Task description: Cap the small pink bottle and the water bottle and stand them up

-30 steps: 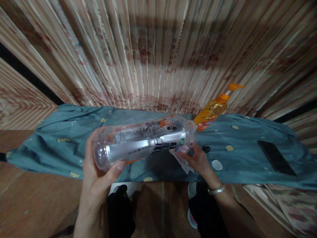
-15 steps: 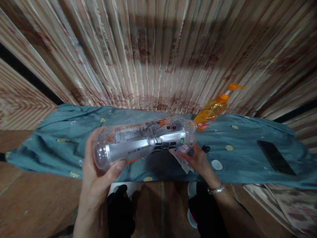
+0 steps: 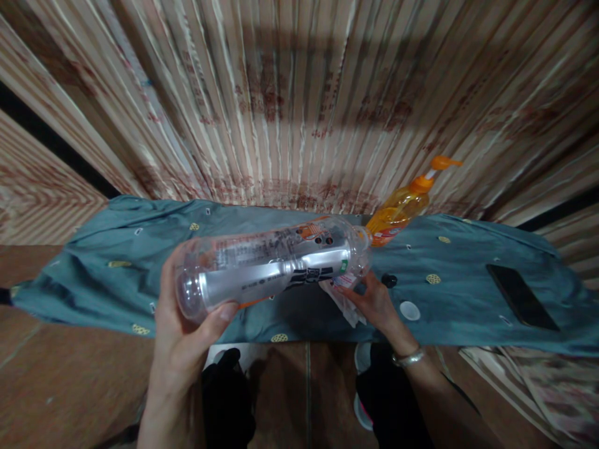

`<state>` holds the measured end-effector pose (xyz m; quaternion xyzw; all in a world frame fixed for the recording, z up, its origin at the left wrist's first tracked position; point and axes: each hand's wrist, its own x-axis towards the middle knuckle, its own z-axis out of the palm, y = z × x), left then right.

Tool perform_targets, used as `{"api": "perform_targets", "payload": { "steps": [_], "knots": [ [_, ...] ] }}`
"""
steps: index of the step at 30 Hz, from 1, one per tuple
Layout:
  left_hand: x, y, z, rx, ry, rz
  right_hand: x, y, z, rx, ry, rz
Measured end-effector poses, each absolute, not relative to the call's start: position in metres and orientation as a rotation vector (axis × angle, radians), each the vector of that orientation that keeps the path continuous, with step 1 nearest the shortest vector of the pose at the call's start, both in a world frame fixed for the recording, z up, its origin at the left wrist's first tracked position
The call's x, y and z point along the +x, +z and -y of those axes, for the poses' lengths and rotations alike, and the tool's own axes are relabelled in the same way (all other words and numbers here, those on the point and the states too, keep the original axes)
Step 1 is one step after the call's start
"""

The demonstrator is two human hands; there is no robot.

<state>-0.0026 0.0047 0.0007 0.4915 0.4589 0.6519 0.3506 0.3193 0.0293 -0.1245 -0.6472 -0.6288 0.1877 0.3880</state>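
Note:
A large clear plastic bottle [image 3: 276, 265] with a silver and orange label lies tilted across the view, its neck toward the right. My left hand [image 3: 187, 324] is wrapped round the bottle's base end, thumb across the near side. Below the neck, my right hand [image 3: 372, 302] pinches a crumpled white tissue [image 3: 346, 302]; part of its fingers is hidden behind the bottle. Past the neck stands an orange pump bottle [image 3: 395, 212] with amber liquid in it. A silver bracelet [image 3: 409, 358] circles my right wrist.
A teal patterned cloth [image 3: 98, 280] covers the narrow table. On it to the right are a small black cap [image 3: 389, 280], a white round lid [image 3: 410, 311] and a dark phone [image 3: 521, 298]. A pleated curtain [image 3: 299, 112] hangs right behind the table.

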Motion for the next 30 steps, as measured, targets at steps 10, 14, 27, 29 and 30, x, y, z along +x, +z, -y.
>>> {"api": "perform_targets", "payload": {
  "steps": [10,14,27,29,30],
  "knots": [
    [-0.0013,0.0025,-0.0045,1.257,1.691,-1.209,0.3195,-0.1265,-0.0296,-1.624,0.483,1.597],
    [-0.0030,0.0006,-0.0049,1.293,1.679,-1.212,0.3187,-0.1252,-0.0292,-1.634,0.500,1.599],
    [-0.0033,0.0004,-0.0038,1.297,1.668,-1.214,0.3193,-0.1258,-0.0294,-1.653,0.488,1.591],
    [-0.0040,0.0000,-0.0039,1.300,1.668,-1.222,0.3191,-0.1250,-0.0292,-1.642,0.506,1.591],
    [-0.0042,-0.0001,-0.0040,1.302,1.671,-1.226,0.3191,-0.1246,-0.0292,-1.639,0.515,1.592]
  ]
}}
